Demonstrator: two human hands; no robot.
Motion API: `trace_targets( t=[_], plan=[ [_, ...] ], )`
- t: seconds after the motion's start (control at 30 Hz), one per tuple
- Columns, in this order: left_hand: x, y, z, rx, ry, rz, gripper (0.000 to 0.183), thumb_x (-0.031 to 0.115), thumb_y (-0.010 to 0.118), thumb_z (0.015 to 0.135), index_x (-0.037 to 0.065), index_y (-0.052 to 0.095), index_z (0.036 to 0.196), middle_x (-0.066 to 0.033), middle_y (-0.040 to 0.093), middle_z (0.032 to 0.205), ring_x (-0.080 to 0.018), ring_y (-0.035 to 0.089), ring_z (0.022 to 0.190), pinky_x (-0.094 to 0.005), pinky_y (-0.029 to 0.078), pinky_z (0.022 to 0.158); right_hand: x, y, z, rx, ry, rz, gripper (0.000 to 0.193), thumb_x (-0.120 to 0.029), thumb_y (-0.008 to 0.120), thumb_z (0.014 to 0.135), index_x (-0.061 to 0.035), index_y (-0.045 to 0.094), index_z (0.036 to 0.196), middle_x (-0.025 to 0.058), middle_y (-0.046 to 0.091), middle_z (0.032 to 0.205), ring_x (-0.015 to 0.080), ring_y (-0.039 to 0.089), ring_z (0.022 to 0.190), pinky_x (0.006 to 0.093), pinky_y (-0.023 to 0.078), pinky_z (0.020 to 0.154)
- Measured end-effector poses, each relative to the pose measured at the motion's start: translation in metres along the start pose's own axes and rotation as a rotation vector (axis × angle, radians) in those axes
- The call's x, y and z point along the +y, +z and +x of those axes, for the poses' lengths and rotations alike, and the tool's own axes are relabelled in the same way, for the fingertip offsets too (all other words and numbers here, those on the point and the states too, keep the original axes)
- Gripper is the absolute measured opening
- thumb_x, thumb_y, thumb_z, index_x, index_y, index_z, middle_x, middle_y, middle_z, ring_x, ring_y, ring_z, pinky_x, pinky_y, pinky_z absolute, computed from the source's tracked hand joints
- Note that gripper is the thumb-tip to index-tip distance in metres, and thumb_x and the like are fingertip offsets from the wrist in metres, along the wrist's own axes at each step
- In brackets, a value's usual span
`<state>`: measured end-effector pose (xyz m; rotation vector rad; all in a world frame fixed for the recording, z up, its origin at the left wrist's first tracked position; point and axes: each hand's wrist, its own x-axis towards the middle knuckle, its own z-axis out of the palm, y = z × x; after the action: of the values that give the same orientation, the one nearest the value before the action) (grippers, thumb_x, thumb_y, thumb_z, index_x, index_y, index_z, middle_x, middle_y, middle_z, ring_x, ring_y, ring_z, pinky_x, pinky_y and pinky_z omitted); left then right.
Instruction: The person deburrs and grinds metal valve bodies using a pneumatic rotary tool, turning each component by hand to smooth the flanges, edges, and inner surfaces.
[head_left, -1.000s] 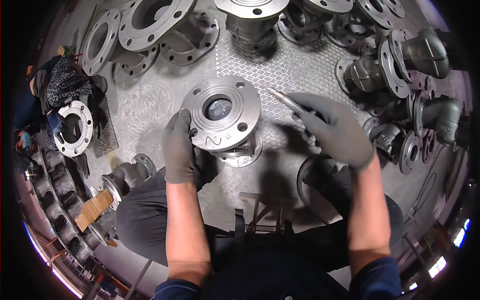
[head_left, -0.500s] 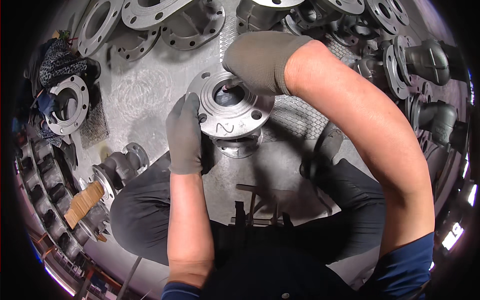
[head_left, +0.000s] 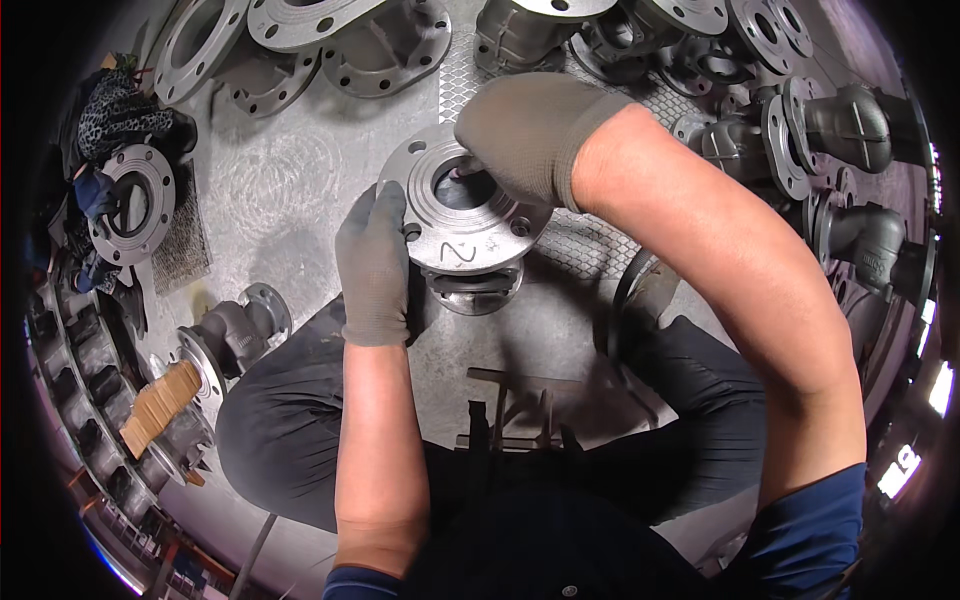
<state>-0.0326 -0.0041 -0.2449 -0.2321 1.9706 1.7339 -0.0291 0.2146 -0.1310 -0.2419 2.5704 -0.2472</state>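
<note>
A grey metal valve body with a round top flange [head_left: 482, 242] stands upright between my legs. Bolt holes ring the flange, a dark mark is drawn on its near side, and a lower flange [head_left: 475, 298] shows beneath. My left hand [head_left: 375, 265], in a grey glove, grips the left rim with its fingers pressed together. Over the far right of the flange, my gloved right hand [head_left: 538, 138] bends down toward the central bore. A small pinkish tip [head_left: 458, 173] shows in the bore beside it. The right fingers, and most of whatever they hold, are hidden behind the glove's back.
Several flanged castings [head_left: 385, 50] line the far edge, and more valve bodies [head_left: 850, 125] crowd the right. At the left lie a flanged ring [head_left: 155, 205] with blue cloth and a casting with cardboard [head_left: 160, 408] on it. A metal frame [head_left: 525, 378] stands between my legs.
The view has shifted slightly. My right hand sits a little lower and further right over the bore; my left hand keeps its hold on the rim.
</note>
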Motion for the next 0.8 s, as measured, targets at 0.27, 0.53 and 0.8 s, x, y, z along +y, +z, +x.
trace_targets(
  t=[0.27, 0.53, 0.8],
  plan=[
    [0.003, 0.002, -0.005, 0.002, -0.013, -0.023, 0.045, 0.025, 0.061, 0.114, -0.011, 0.074, 0.136, -0.0145, 0.080, 0.118, -0.0184, 0.071, 0.103, -0.0337, 0.055, 0.094, 0.002, 0.002, 0.007, -0.019, -0.031, -0.038, 0.016, -0.005, 0.074, 0.093, -0.0025, 0.086, 0.104, 0.0236, 0.082, 0.104, 0.0407, 0.082, 0.099, 0.0486, 0.065, 0.087],
    [0.010, 0.002, -0.010, 0.012, 0.017, 0.093, 0.046, 0.026, 0.061, 0.113, -0.012, 0.073, 0.136, -0.0123, 0.079, 0.116, -0.0183, 0.069, 0.103, -0.0325, 0.054, 0.093, 0.005, 0.003, 0.004, -0.047, -0.006, 0.014, 0.016, -0.008, 0.075, 0.095, -0.0037, 0.086, 0.105, 0.0239, 0.082, 0.105, 0.0407, 0.082, 0.100, 0.0480, 0.066, 0.087],
    [0.009, 0.002, -0.013, 0.025, -0.036, 0.021, 0.043, 0.024, 0.062, 0.113, -0.012, 0.073, 0.133, -0.0125, 0.079, 0.116, -0.0173, 0.069, 0.103, -0.0325, 0.053, 0.093, 0.001, 0.004, 0.006, -0.032, -0.056, 0.002, 0.017, -0.008, 0.074, 0.094, -0.0020, 0.087, 0.104, 0.0240, 0.082, 0.104, 0.0414, 0.082, 0.098, 0.0479, 0.065, 0.085]
  ],
)
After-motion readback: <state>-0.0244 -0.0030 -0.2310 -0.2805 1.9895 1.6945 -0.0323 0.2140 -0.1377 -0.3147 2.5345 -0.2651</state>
